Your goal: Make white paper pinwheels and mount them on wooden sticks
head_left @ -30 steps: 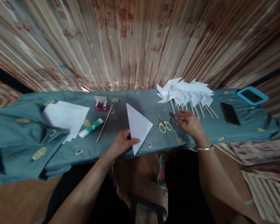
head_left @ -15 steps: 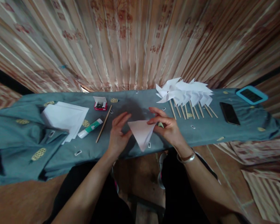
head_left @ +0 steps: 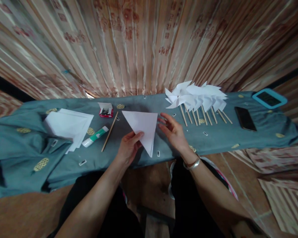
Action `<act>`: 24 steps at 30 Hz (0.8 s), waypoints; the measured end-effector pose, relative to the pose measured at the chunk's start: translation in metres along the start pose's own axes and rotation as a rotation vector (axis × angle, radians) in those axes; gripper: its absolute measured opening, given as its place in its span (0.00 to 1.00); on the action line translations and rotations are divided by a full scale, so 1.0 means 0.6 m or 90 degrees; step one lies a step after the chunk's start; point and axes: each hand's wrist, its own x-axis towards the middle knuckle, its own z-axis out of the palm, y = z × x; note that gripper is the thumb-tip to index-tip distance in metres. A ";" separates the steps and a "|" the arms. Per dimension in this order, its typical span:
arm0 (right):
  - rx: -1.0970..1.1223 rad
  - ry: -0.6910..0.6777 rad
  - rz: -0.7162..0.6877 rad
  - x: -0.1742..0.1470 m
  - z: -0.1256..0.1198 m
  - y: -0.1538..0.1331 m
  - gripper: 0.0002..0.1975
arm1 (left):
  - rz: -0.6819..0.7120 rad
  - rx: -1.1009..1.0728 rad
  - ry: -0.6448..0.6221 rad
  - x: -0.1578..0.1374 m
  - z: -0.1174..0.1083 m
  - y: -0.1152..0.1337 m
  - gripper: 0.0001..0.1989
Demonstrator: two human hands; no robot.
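Head view: your left hand [head_left: 130, 147] has its grip closed on the folded paper [head_left: 145, 125] at mid-bench, tip toward you, long edge slanting from far left to near right. Your right hand [head_left: 172, 130], loosely spread and unladen, is just beside it. Blue-grey cloth [head_left: 196, 138] covers the bench [head_left: 139, 102]; a patterned curtain [head_left: 129, 49] hangs behind.

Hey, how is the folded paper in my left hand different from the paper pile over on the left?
The folded paper has a triangular outline, whereas the paper pile is several overlapping sheets, their edges fanned out. The folded paper is gripped by your left hand, while the paper pile lies on the tablecloth, untouched by either hand. Both are white.
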 end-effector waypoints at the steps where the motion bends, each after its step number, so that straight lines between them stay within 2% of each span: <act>1: 0.044 -0.013 0.057 -0.003 0.005 0.002 0.21 | 0.027 -0.006 0.020 0.004 -0.001 0.002 0.22; 4: 0.117 -0.112 0.186 -0.017 0.022 0.001 0.22 | 0.089 -0.007 0.058 0.015 -0.006 0.007 0.21; 6: 0.127 -0.163 0.206 -0.028 0.034 -0.002 0.21 | 0.122 0.002 0.066 0.021 -0.008 0.011 0.21; 10: 0.131 -0.182 0.200 -0.036 0.047 -0.002 0.18 | 0.153 0.010 0.068 0.026 -0.008 0.013 0.20; 17: 0.080 -0.172 0.167 -0.022 0.039 0.005 0.15 | 0.096 0.110 -0.003 0.022 -0.007 -0.006 0.16; 24: 0.069 -0.184 0.168 -0.029 0.041 0.007 0.16 | 0.126 0.021 0.081 0.036 0.000 0.011 0.18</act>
